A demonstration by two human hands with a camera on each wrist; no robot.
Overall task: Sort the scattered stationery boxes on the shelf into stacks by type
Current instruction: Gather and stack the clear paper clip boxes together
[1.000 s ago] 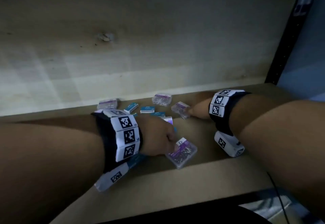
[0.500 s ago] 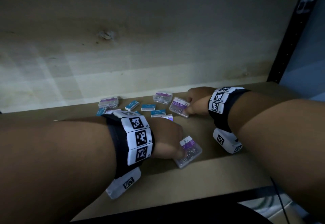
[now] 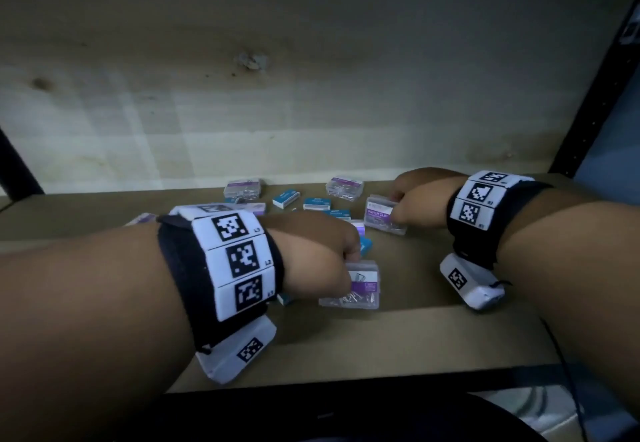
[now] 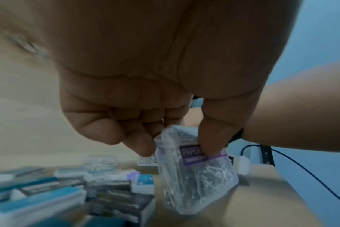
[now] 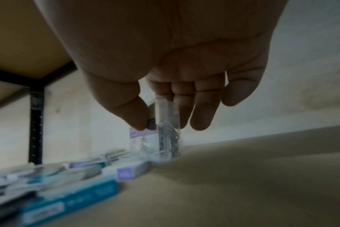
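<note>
Left box: a clear paper clip box with a purple label sat at the near middle of the shelf, pinched by the left hand between thumb and fingertips, one end low at the board.
Right box: a second clear paper clip box sat farther back and to the right, tipped up and pinched at its top by the right hand, thumb on one face and fingers on the other.
Slip risk: both grips caught only an edge of smooth plastic, so either box could likely have pivoted or dropped if lifted fast.
Knock risk: the small blue boxes lay just beside and between the two hands; a sideways sweep would probably have scattered them further.
Mixing risk: other clear boxes lay among the blue ones at the far side, so a hurried stack could have taken the wrong type.
Near edge: the left box lay near the shelf's front lip; a push toward the person might have sent it off.
Open room: bare board showed to the right and along the near strip; the back wall closed the far side.
</note>
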